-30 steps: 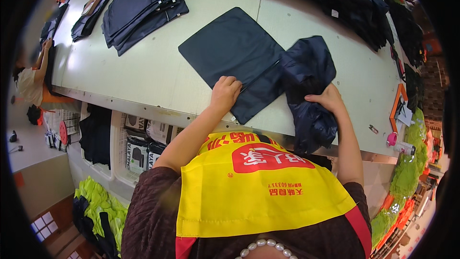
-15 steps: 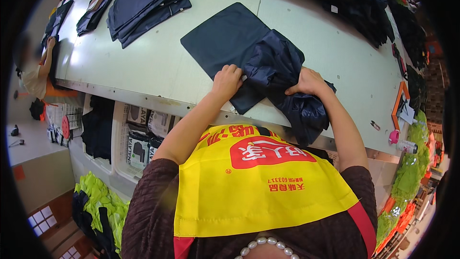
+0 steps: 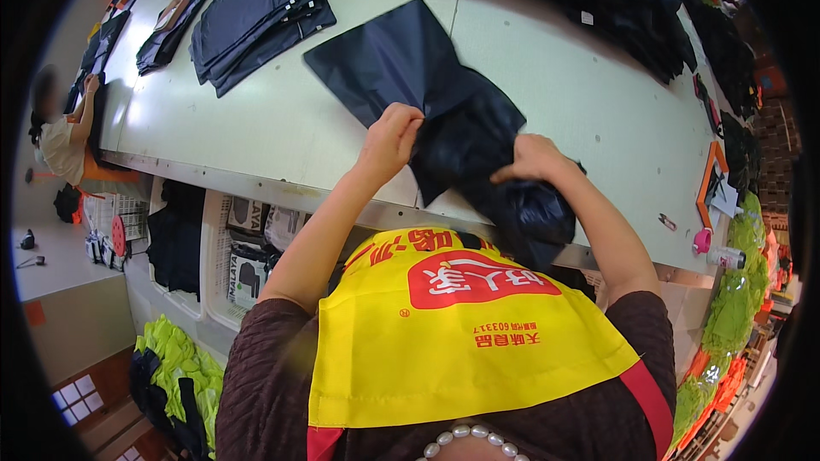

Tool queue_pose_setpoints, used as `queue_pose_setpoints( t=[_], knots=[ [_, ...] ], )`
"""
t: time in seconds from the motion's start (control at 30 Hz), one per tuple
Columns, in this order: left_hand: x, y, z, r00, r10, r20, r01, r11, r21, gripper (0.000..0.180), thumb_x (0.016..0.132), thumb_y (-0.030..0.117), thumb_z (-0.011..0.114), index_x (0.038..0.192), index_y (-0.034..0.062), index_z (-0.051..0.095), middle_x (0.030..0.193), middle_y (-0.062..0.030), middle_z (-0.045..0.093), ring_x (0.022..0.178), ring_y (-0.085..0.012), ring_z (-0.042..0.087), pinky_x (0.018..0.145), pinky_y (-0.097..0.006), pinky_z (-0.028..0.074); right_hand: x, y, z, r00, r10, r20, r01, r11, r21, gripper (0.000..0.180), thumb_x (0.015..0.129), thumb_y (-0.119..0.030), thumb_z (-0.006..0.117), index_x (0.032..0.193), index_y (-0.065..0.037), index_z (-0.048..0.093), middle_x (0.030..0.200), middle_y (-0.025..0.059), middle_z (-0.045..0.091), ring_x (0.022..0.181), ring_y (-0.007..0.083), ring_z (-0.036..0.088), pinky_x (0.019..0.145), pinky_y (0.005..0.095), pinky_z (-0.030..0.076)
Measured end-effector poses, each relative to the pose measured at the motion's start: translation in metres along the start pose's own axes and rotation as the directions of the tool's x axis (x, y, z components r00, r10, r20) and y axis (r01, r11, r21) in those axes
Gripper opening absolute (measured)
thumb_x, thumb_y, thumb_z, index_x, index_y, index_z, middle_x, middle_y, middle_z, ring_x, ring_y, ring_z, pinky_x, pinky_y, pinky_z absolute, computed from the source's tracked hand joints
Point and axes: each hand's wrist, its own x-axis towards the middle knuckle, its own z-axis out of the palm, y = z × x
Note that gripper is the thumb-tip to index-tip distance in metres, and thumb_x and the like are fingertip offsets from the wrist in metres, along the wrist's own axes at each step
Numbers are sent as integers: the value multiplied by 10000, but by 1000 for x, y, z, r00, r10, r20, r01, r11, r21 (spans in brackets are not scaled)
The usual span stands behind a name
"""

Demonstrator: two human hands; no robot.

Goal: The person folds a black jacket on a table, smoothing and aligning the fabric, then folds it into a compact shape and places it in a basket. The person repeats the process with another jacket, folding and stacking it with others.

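Observation:
A dark navy garment (image 3: 465, 115) of thin, slightly shiny fabric lies in front of me at the near edge of the table. Its far part is a flat panel pointing away to the left; its near part is bunched and hangs over the table's edge. The fingers of my left hand (image 3: 390, 138) pinch the garment's left side, lifting and creasing the cloth there. On the right, my right hand (image 3: 538, 160) is curled with its thumb against the bunched fabric. The undersides of its fingers are hidden, and I cannot make out the garment's exact kind.
A stack of folded dark garments (image 3: 260, 21) lies at the far left, and a long dark pile (image 3: 564, 0) at the far right. An orange frame (image 3: 709, 183), a bottle (image 3: 726, 258) and a pink object (image 3: 702, 242) sit at the right edge. Another person (image 3: 64, 145) works far left.
My left hand has shifted slightly up and left, pulling the garment's left side up into a crease. The bunched part is spread flatter, and my right hand has moved a little left and nearer.

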Motion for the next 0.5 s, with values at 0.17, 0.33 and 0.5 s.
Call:
queue_pose_setpoints(
  t=[0.17,0.33,0.5],
  knots=[
    [16,35,21,964,194,181,-217,969,117,114,792,29,595,891,52,545,855,-93,563,798,-288,575,651,-350,474,8,-25,-6,997,67,-49,-66,997,36,616,604,-578,730,603,30,634,685,186,639,701,322,639,671,375,504],
    [0,42,17,910,228,347,-336,896,292,191,721,55,601,905,76,556,892,-63,557,870,-253,568,728,-354,461,15,-28,-2,995,83,-58,-72,984,166,571,581,-536,753,611,20,632,714,174,650,728,307,643,692,373,500],
    [-16,31,16,940,338,51,-328,849,414,393,700,124,711,1053,100,541,1162,-123,457,1155,-333,407,1002,-499,289,24,-10,17,967,4,-255,139,831,539,579,553,-442,798,870,24,666,838,179,666,820,274,643,767,341,486]
  ],
)
